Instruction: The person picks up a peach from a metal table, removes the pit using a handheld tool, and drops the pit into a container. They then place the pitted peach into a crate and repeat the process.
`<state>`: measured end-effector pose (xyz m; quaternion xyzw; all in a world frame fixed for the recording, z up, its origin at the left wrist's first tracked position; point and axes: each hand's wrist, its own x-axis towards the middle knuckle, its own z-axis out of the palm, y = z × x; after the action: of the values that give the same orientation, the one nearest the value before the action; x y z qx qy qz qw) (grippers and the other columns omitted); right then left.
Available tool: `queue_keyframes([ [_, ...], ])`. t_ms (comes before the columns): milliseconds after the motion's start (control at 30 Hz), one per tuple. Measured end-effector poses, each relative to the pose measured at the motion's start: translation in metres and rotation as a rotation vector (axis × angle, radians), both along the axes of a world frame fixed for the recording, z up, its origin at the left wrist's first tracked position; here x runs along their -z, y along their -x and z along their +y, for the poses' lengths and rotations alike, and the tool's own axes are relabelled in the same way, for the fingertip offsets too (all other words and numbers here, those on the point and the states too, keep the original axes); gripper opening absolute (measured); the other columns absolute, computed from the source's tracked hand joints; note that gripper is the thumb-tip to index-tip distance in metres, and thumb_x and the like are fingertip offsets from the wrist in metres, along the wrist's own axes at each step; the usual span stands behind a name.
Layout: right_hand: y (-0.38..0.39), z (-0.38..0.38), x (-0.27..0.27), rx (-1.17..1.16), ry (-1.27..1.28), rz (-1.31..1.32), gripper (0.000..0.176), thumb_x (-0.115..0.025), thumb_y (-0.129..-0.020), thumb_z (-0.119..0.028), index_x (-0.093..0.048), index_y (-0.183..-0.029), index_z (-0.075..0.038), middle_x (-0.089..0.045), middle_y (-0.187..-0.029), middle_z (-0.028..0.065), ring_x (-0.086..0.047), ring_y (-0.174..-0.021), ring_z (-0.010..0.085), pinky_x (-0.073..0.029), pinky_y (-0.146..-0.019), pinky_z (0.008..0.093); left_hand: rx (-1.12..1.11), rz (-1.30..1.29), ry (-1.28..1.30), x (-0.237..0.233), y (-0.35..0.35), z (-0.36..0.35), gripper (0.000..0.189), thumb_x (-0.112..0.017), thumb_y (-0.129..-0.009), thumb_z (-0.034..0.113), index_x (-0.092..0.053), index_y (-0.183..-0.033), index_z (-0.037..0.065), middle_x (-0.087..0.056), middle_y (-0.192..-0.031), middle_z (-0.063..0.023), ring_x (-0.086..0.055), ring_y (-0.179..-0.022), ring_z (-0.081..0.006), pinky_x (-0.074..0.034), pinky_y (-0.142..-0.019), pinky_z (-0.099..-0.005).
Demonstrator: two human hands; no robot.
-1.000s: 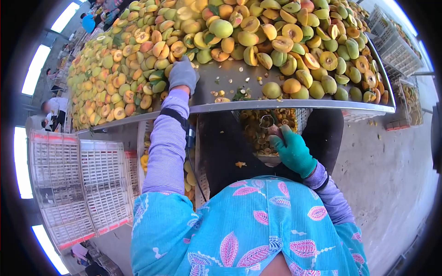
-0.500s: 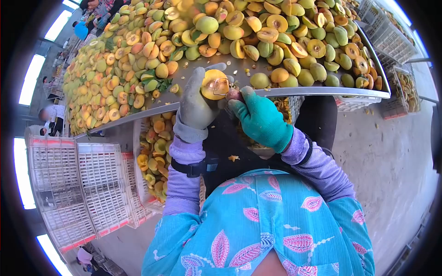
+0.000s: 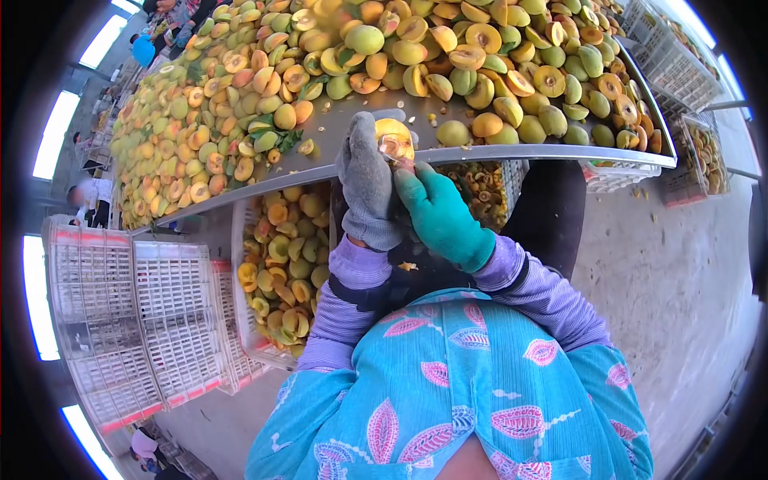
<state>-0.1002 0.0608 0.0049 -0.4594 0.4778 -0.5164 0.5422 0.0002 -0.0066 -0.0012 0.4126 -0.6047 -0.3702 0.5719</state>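
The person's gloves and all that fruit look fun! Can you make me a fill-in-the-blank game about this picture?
1. The left hand wears a ____ (which colour?) glove and holds the cut fruit.
2. The green glove is on the ____ (left or right) hand.
3. The metal table is heaped with ____.
4. The blue shirt is printed with pink ____ shapes.

Missing words: grey; right; fruit; leaf.

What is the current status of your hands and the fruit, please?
Left hand gripping peach half. Right hand holding loop tool up to it. Nothing visibly in the way.
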Motion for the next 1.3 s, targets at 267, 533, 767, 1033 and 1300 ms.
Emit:
queue_keyframes([
  [267,0.018,0.011,-0.026,-0.193,-0.431,-0.398,0.039,-0.045,-0.102,-0.044,-0.053,-0.094,-0.007,-0.052,-0.067,0.0006,-0.046,-0.049,0.0094,-0.04,-0.043,0.0244,-0.035,-0.318,0.156,0.016,0.003,-0.005,0.039,-0.039,-0.104,0.03,-0.063,-0.102,-0.001,-0.068,-0.091,-0.0114,-0.066,-0.074,-0.0197,-0.055,-0.073,-0.0326],
  [533,0.034,0.009,0.018,-0.779,-0.45,-1.457,0.043,-0.04,-0.103,-0.047,-0.055,-0.104,-0.007,-0.046,-0.067,-0.0029,-0.04,-0.047,0.0079,-0.035,-0.04,0.0233,0.314,0.337,-0.423,-0.024,0.011,0.013,0.038,-0.042,-0.102,0.033,-0.061,-0.112,0.002,-0.066,-0.083,-0.0105,-0.062,-0.072,-0.0178,-0.052,-0.068,-0.0287],
  [767,0.067,0.048,0.032,-0.687,-0.43,-1.674,0.041,-0.037,-0.104,-0.044,-0.051,-0.112,-0.005,-0.048,-0.07,-0.0005,-0.044,-0.046,0.0066,-0.04,-0.038,0.0237,0.115,0.044,-0.251,0.017,0.02,0.012,0.048,-0.038,-0.102,0.043,-0.056,-0.118,0.002,-0.067,-0.087,-0.0119,-0.062,-0.072,-0.0203,-0.052,-0.068,-0.0295],
  [1033,0.038,0.043,0.028,0.193,0.134,0.738,0.032,-0.069,-0.088,-0.021,-0.052,-0.108,-0.003,-0.065,-0.087,0.0197,-0.066,-0.077,0.0379,-0.052,-0.062,0.045,0.302,0.477,-0.369,0.035,-0.008,0.006,0.035,-0.065,-0.09,0.018,-0.057,-0.12,0.0,-0.066,-0.104,-0.0143,-0.066,-0.097,-0.0262,-0.057,-0.084,-0.0354],
  [1300,0.006,0.027,0.052,0.036,0.456,1.007,0.029,-0.067,-0.084,-0.018,-0.049,-0.104,-0.007,-0.061,-0.082,0.0144,-0.065,-0.072,0.0342,-0.051,-0.056,0.0453,0.264,0.507,-0.534,0.012,-0.013,0.024,0.031,-0.062,-0.09,0.01,-0.055,-0.118,-0.002,-0.066,-0.104,-0.0149,-0.067,-0.094,-0.0273,-0.059,-0.08,-0.0389],
])
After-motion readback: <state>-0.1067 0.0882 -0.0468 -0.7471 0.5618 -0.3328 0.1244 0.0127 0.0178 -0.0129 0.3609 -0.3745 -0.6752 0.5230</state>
